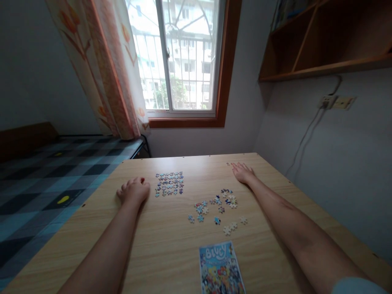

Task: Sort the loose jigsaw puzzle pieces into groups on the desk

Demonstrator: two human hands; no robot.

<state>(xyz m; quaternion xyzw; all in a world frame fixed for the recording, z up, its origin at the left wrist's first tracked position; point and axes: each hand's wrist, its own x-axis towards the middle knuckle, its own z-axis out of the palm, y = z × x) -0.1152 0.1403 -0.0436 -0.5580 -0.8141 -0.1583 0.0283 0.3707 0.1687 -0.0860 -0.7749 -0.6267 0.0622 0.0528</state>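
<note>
My left hand (133, 191) rests on the left side of the table with its fingers curled. A small red piece (142, 179) shows at its fingertips; its outline is too small to make out. Just right of that hand lie joined-looking rows of jigsaw puzzle pieces (169, 183), with gaps in the block. My right hand (243, 172) is stretched to the far right of the table, palm down, fingers extended. Its fingertips are at a few small puzzle pieces (228, 164), partly covered by the fingers. Loose puzzle pieces (217, 200) lie scattered between my arms, some face up, some pale side up.
A picture card (221, 267) printed "Bluey" lies near the front of the wooden table (165, 253). To the left is a bed with a checked cover (88, 155). A window is behind the table; a shelf (327, 65) and a socket with a cable are on the right wall.
</note>
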